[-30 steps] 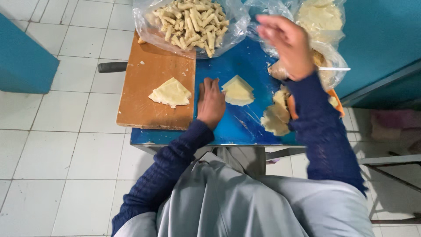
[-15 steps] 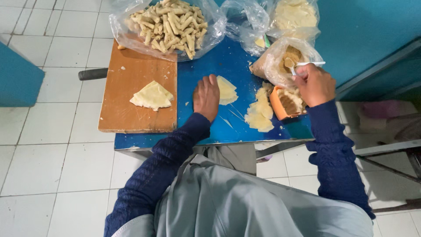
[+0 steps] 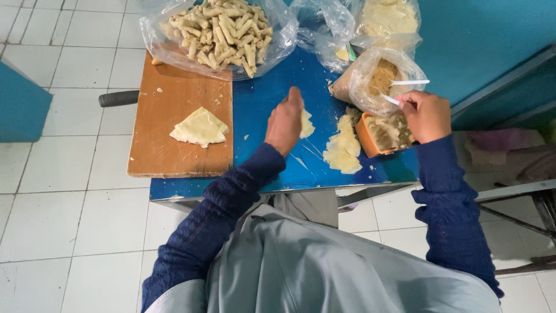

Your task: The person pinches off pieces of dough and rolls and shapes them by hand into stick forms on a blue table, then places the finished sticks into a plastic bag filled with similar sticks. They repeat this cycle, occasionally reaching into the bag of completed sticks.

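the left hand (image 3: pixel 285 123) lies flat, fingers together, pressing a pale wrapper sheet (image 3: pixel 305 123) on the blue surface (image 3: pixel 260 116). the sheet peeks out at 3 o'clock of the palm; its long axis i cannot tell. the right hand (image 3: pixel 427 116) has its fingers closed on a white spoon (image 3: pixel 392 99) over the orange tub of filling (image 3: pixel 385 133). i judge this is the filling step; next calls for a small scoop carried toward 9 o'clock.

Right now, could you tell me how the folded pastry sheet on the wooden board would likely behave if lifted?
The folded pastry sheet looks thin and layered, so it would probably flop and sag. It lies flat on the wooden board, so it seems unlikely to roll. Its edges look soft and may tear if pinched.
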Motion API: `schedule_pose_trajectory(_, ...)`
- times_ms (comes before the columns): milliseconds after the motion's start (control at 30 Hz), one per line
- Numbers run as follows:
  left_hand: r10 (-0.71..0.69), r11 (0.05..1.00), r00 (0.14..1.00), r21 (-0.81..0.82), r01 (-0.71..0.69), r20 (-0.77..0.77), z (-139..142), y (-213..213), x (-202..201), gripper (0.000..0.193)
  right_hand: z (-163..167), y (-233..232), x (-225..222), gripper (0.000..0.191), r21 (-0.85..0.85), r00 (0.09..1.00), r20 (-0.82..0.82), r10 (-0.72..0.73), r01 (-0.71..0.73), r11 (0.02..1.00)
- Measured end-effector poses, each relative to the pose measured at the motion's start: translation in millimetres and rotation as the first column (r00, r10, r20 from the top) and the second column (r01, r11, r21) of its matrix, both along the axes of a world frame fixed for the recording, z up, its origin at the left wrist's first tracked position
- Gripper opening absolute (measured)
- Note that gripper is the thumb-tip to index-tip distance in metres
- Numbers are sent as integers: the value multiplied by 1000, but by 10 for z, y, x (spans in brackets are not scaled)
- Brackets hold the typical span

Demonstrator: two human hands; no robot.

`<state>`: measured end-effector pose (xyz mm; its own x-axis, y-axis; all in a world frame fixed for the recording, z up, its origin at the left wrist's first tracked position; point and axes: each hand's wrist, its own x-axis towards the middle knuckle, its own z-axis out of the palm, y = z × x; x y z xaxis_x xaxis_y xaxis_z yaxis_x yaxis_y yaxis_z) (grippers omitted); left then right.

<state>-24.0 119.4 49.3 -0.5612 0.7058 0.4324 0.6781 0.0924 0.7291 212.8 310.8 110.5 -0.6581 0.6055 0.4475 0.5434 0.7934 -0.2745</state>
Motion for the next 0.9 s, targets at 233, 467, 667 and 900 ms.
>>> schedule_pose_trajectory(233, -190, 969, 930, 210, 127, 314, -58, -11, 178, 14, 2, 107, 131, 20, -513, 979, -192, -73, -37, 858)
schedule_pose_trajectory(467, -80, 990, 958, 134, 44, 275, -503, -533, 95, 11, -31, 119, 325, 20, -567, 951, -305, -51, -138, 812)
schedule_pose_trajectory(667, 33, 998, 994, -54, -28, 106, -437, -962, 158, 12, -175, -312, 288, 23, -694, 951, -306, -39, -195, 693)
schedule_pose_trajectory(900, -23, 993, 999, 119, 20, 24, -218, -1259, 318, 54, -581, -1102, -176, 19, -645, 951, -179, 252, -307, 699)
